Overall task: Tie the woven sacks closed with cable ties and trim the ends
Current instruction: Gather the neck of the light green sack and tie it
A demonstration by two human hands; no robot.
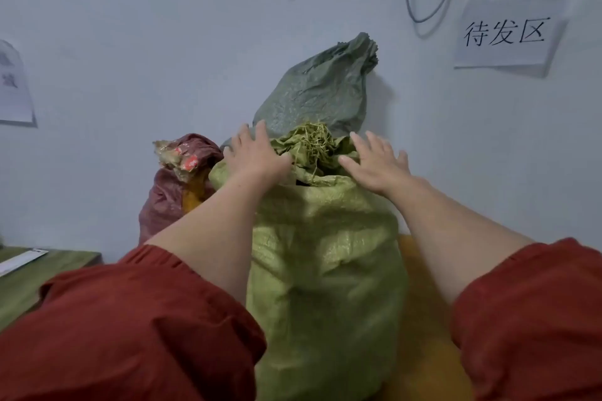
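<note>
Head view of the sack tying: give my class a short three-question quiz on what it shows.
1. True or false: the left hand holds scissors.
2. Which stands right behind the light green sack? A the dark green sack, B a red sack, C a blue sack.
3. Fill in: the left hand and the right hand are both open, fingers straight, at the light green sack's frayed ____.
Key: 1 false; 2 A; 3 top.
</note>
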